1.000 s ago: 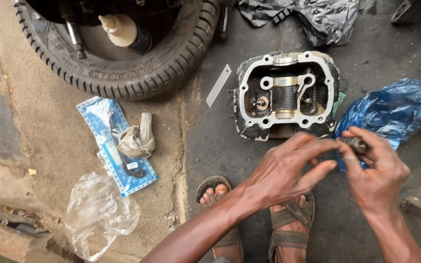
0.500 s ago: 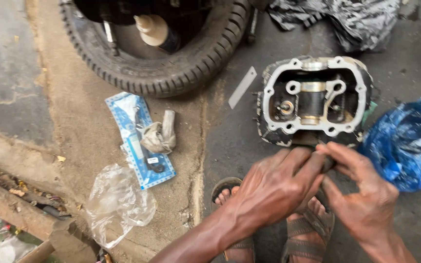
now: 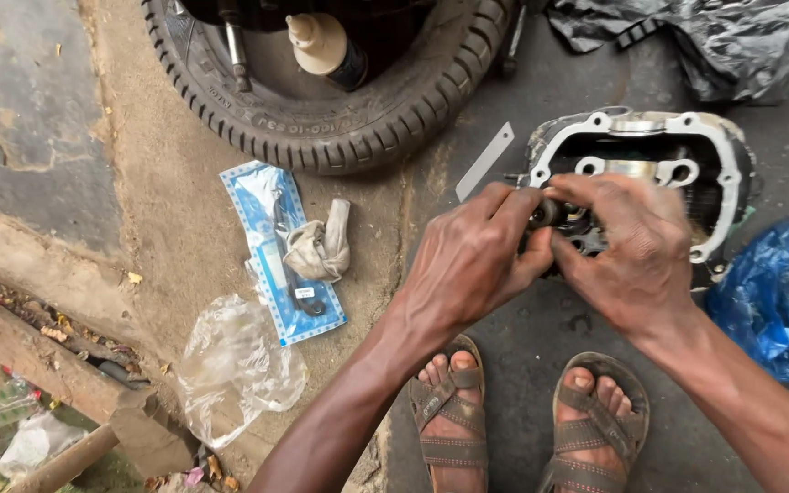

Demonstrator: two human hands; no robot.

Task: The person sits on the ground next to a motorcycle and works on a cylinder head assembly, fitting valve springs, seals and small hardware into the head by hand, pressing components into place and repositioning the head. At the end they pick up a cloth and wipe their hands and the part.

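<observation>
On stained ground, black tyre point(image 3: 321, 137) lying at top, engine head point(image 3: 641, 146) sitting beneath both hands, left hand point(image 3: 472, 260) and right hand point(image 3: 632, 246) being pressed together, fingers being curled shut around small dark metal part point(image 3: 545, 214), blue packet point(image 3: 280, 251) lying left.

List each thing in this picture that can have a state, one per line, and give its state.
Left hand: pinching a small dark part with the right hand.
Right hand: fingers closed on the same part, above the cylinder head.
Cylinder head: uncovered, open side up, on the ground.
Tyre: lying flat.
Blue packet: lying flat, rag on it.
Clear bag: crumpled.
Blue bag: crumpled.
Bottle: capped.
</observation>
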